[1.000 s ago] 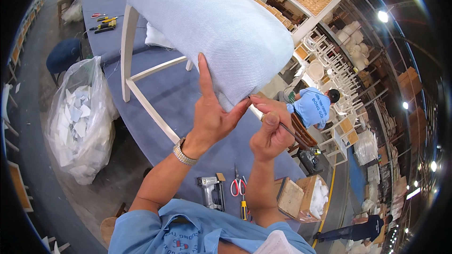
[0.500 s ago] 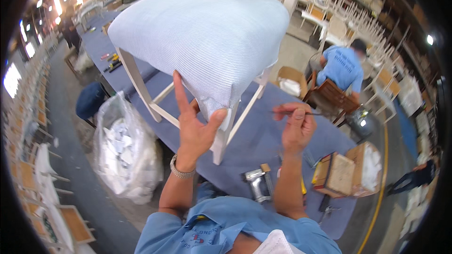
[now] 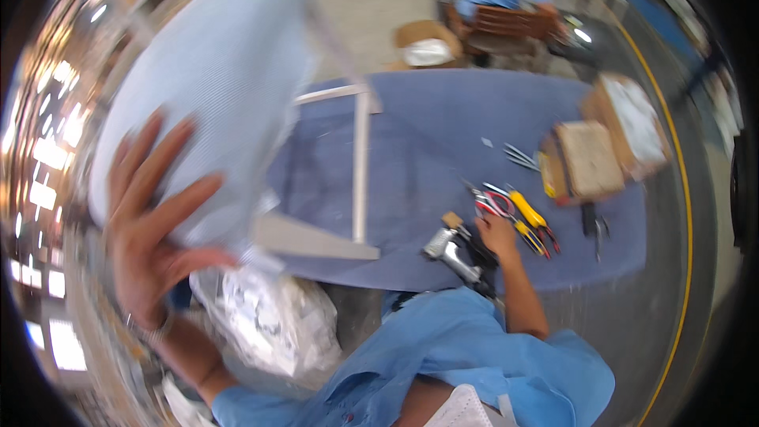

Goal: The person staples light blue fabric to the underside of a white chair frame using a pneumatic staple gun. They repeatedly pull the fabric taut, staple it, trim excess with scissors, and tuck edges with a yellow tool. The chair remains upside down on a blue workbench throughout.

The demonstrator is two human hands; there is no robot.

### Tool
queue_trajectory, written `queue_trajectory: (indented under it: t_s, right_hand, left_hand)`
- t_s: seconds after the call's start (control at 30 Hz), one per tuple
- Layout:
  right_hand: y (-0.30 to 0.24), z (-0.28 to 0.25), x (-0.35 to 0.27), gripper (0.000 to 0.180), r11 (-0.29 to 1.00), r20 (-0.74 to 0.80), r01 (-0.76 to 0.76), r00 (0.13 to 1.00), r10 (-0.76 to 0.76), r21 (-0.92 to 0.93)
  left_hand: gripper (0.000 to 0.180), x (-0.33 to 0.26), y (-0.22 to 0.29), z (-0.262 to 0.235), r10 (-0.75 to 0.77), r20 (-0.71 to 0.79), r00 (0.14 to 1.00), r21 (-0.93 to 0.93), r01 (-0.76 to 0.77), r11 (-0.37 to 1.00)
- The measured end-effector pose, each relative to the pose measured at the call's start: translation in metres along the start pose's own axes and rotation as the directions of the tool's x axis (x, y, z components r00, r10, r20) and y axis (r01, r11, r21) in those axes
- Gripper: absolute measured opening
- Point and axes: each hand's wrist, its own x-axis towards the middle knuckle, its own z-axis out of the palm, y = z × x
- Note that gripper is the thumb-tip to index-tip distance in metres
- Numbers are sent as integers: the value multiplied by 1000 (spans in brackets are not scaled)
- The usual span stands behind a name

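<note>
Head view: my left hand [image 3: 154,217] spreads flat, fingers wide, against the pale upholstered chair seat [image 3: 209,95] that fills the upper left of the frame; it presses rather than clasps. The chair's white wooden leg [image 3: 360,166] hangs over the blue-covered workbench [image 3: 427,150], so I judge the chair is tipped up and could slide off my open palm, since nothing else steadies it. My right hand [image 3: 496,236], lower centre right, rests on the bench at the red- and yellow-handled pliers [image 3: 518,217], beside the metal staple gun [image 3: 451,253]; I cannot tell whether its fingers close on anything. A swinging leg could knock those tools down.

Packages: two open brown cardboard boxes [image 3: 589,158] at right, one more at top centre, a clear plastic bag of scraps [image 3: 269,320] at lower left.
</note>
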Motion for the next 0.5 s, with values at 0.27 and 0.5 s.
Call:
queue_trajectory:
  t_s: [0.27,0.5]
  right_hand:
    - [-9,-7,4,35,956,-114,48,993,-15,291]
    - [-97,26,-33,32,860,-149,240,970,-193,451]
  left_hand:
    - [54,20,-18,15,275,-71,959,23,-274,961]
    - [52,71,-11,47,275,-67,959,203,-257,945]
